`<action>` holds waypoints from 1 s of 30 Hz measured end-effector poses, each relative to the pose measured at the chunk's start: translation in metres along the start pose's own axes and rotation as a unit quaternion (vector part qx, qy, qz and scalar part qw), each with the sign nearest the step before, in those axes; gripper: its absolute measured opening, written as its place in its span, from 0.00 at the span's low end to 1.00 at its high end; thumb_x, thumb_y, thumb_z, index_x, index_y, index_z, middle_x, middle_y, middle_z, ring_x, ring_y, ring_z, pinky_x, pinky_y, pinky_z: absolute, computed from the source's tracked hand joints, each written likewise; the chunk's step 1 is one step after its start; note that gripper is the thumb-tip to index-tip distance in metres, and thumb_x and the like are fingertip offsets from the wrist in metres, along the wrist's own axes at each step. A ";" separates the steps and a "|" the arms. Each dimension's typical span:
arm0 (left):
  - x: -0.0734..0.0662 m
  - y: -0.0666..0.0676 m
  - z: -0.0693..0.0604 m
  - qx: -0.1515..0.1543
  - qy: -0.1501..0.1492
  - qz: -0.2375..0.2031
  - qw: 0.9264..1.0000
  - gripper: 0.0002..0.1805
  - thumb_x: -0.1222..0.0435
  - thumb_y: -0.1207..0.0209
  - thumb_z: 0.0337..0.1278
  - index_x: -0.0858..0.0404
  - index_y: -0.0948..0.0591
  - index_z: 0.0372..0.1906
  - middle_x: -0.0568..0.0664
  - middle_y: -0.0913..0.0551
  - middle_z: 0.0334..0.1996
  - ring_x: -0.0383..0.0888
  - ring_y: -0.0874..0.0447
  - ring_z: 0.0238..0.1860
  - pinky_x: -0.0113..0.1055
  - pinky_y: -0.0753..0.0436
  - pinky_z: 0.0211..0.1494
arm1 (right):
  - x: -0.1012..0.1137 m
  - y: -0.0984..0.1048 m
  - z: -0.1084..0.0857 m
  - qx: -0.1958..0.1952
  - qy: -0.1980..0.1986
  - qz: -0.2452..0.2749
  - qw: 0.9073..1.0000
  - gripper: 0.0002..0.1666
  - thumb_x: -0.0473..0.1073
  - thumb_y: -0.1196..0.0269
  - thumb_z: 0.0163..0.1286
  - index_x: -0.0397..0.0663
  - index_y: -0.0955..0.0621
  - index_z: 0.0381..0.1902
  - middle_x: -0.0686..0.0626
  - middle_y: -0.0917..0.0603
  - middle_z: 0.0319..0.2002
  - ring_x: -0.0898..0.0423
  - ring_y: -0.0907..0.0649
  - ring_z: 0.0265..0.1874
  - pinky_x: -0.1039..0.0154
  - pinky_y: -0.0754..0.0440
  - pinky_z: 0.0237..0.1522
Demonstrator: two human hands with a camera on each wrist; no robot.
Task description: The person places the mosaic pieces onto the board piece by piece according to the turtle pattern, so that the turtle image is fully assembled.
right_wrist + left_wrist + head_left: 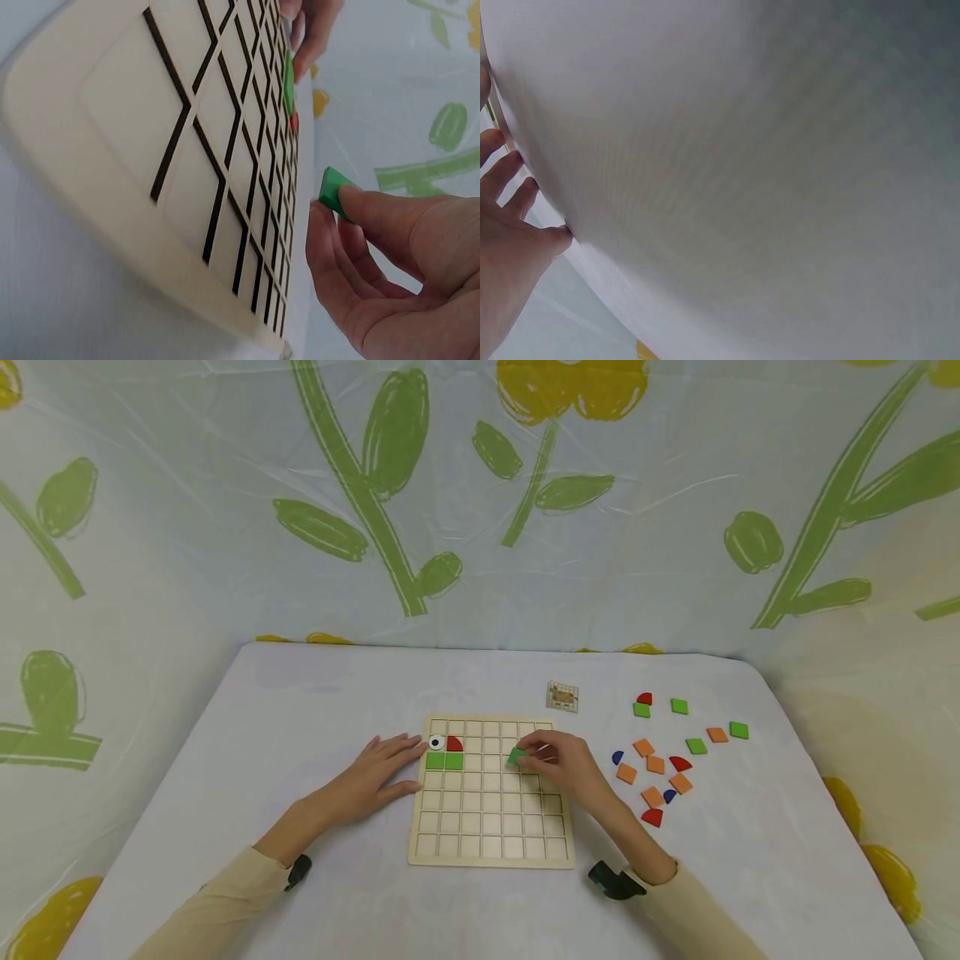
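A wooden grid board (491,863) lies on the table. Its upper left cells hold a white tile with a black dot (437,742), a red quarter-circle tile (454,744) and two green square tiles (445,761). Between thumb and fingers, my right hand (562,763) pinches another green square tile (334,187) above the upper right part of the board. My left hand (377,775) rests at the board's left edge, its fingers spread and fairly straight. In the left wrist view, only part of that hand (510,232) shows, at the left side.
Loose orange tiles (655,765), green tiles (696,746), red quarter-circles (680,763) and blue half-round tiles (670,796) lie scattered right of the board. A small pattern card (562,696) lies beyond the board's far right corner. Flower-printed cloth (480,593) hangs behind the table.
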State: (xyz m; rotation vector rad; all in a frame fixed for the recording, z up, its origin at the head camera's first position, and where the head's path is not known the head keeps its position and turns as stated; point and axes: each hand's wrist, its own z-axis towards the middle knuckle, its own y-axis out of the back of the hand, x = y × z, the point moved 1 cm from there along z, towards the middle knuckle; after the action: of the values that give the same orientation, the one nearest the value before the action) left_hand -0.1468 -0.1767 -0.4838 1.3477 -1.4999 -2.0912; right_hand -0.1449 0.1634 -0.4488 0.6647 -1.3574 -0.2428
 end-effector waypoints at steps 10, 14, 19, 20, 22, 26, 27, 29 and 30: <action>0.006 -0.002 0.001 0.000 -0.007 0.001 1.000 0.36 0.56 0.37 0.71 0.64 0.34 0.77 0.61 0.35 0.76 0.64 0.43 0.78 0.68 0.51 0.77 | 0.011 -0.023 0.011 0.026 0.045 0.019 0.998 0.11 0.35 0.31 0.69 0.40 0.13 0.49 0.45 0.12 0.46 0.48 0.12 0.43 0.58 0.13 0.47; 0.005 -0.002 0.001 0.000 -0.009 -0.001 1.000 0.35 0.56 0.37 0.72 0.64 0.33 0.77 0.61 0.34 0.76 0.64 0.43 0.78 0.69 0.51 0.76 | 0.015 -0.033 0.014 0.040 0.047 0.031 0.998 0.11 0.35 0.31 0.70 0.39 0.14 0.50 0.44 0.13 0.47 0.47 0.12 0.44 0.59 0.13 0.48; 0.005 -0.002 0.001 0.001 -0.008 -0.005 1.000 0.35 0.56 0.38 0.72 0.63 0.33 0.77 0.61 0.34 0.75 0.64 0.43 0.78 0.69 0.51 0.77 | 0.019 -0.045 0.018 0.052 0.064 0.036 0.996 0.11 0.34 0.32 0.71 0.37 0.14 0.50 0.42 0.14 0.47 0.47 0.12 0.44 0.59 0.13 0.48; 0.005 -0.002 0.001 0.001 -0.007 -0.005 1.000 0.35 0.56 0.38 0.72 0.63 0.33 0.77 0.61 0.34 0.75 0.64 0.43 0.78 0.69 0.51 0.76 | 0.021 -0.047 0.019 0.055 0.065 0.037 0.996 0.11 0.34 0.32 0.71 0.37 0.14 0.50 0.42 0.14 0.47 0.47 0.12 0.44 0.59 0.13 0.48; 0.004 -0.001 0.001 0.002 -0.007 -0.005 1.000 0.35 0.56 0.38 0.72 0.63 0.33 0.77 0.61 0.34 0.75 0.64 0.43 0.78 0.69 0.51 0.77 | 0.023 -0.051 0.020 0.060 0.069 0.037 0.995 0.11 0.35 0.32 0.71 0.37 0.13 0.50 0.42 0.13 0.47 0.47 0.12 0.44 0.59 0.13 0.49; 0.002 0.000 0.000 0.002 -0.008 -0.004 1.000 0.35 0.56 0.38 0.72 0.64 0.33 0.77 0.62 0.34 0.75 0.65 0.42 0.77 0.69 0.51 0.76 | 0.027 -0.058 0.021 0.075 0.071 0.038 0.994 0.11 0.35 0.33 0.72 0.37 0.13 0.50 0.42 0.13 0.46 0.47 0.12 0.44 0.61 0.14 0.48; 0.002 0.000 0.000 0.001 -0.009 -0.003 1.000 0.35 0.56 0.37 0.72 0.64 0.33 0.77 0.62 0.34 0.75 0.65 0.42 0.77 0.69 0.51 0.76 | 0.027 -0.060 0.021 0.079 0.072 0.037 0.994 0.11 0.35 0.33 0.72 0.37 0.13 0.50 0.43 0.13 0.45 0.47 0.12 0.43 0.62 0.14 0.48; 0.002 0.000 0.000 0.001 -0.009 -0.003 1.000 0.35 0.56 0.37 0.72 0.64 0.33 0.77 0.62 0.34 0.75 0.65 0.42 0.77 0.69 0.50 0.76 | 0.028 -0.063 0.021 0.085 0.074 0.033 0.993 0.10 0.35 0.33 0.72 0.37 0.13 0.49 0.44 0.14 0.43 0.48 0.13 0.43 0.63 0.15 0.48; 0.002 0.000 0.000 0.001 -0.009 -0.003 1.000 0.35 0.56 0.37 0.72 0.64 0.33 0.77 0.62 0.34 0.75 0.65 0.42 0.77 0.69 0.50 0.76 | 0.029 -0.065 0.022 0.087 0.077 0.029 0.993 0.10 0.35 0.33 0.72 0.37 0.12 0.48 0.44 0.14 0.42 0.48 0.13 0.42 0.64 0.15 0.47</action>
State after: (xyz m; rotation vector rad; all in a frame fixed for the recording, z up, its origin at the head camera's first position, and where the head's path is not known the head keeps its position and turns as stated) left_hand -0.1477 -0.1785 -0.4846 1.3386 -1.5078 -2.1110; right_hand -0.1454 0.0898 -0.4609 0.7714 -1.2568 -0.0256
